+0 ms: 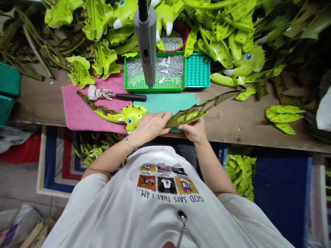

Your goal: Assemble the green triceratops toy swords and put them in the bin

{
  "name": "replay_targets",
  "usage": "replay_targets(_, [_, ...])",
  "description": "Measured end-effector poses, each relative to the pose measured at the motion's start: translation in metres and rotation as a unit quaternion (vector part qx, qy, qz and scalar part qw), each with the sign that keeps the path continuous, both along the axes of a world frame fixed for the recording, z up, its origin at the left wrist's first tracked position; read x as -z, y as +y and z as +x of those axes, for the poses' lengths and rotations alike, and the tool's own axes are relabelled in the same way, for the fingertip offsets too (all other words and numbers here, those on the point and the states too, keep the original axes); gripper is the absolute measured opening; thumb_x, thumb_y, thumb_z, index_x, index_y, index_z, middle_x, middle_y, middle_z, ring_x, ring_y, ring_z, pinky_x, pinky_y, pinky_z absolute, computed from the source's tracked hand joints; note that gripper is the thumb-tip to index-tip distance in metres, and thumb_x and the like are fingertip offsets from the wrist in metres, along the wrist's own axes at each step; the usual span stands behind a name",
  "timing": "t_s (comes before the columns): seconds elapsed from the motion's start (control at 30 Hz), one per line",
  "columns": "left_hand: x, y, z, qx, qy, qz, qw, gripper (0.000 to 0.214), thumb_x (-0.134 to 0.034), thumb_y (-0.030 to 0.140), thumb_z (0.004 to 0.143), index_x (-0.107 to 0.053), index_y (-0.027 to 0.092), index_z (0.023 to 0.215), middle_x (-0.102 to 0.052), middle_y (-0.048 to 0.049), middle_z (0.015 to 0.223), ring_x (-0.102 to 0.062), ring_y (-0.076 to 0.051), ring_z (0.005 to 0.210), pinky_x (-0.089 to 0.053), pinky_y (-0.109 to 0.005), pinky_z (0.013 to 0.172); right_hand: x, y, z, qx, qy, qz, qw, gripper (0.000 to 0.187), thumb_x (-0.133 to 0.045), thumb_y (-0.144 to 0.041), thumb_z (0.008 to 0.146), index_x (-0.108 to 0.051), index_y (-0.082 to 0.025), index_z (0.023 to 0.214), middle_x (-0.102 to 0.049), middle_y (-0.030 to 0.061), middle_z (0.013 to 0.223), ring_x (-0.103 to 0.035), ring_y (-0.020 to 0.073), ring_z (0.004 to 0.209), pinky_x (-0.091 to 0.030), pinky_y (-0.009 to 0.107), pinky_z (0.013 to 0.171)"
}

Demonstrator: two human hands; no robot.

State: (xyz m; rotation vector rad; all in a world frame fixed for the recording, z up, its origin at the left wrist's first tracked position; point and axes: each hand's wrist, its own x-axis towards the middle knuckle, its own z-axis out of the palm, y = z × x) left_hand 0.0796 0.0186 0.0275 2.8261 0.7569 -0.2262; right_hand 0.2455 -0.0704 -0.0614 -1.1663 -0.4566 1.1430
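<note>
Olive piece (201, 107) over teal mat (165, 103); brown bench (227, 129), tiled floor (15, 184).

A toy-assembly workshop, identified by a wooden table (219, 129) heaped with similar green plastic parts (238, 20), what appears to be a hanging electric screwdriver (145, 44), a perforated tray (169, 83) of loose screws (174, 70), a hammer (130, 97) and a toy dinosaur (133, 113).

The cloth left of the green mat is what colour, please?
The cloth is pink, in the head view.
</note>
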Motion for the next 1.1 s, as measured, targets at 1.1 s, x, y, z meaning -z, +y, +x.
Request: replay_targets(1.1, [0.002, -0.001, 0.006, -0.037, 0.059, 0.024, 0.997, 0.046, -0.067, 0.029, 0.093, -0.053, 0.02, 0.136, -0.071, -0.0118, 0.11, -0.072, -0.029, 0.093, -0.047, -0.035, 0.076, -0.03, -0.005, 0.007, -0.015, -0.146, 0.026, 0.989, 0.041, -0.074, -0.05, 0.081, -0.057, -0.025, 0.107, -0.072, 0.0013, 0.094, -0.07, 0.0166, 0.082, -0.062, 0.033, 0.08])
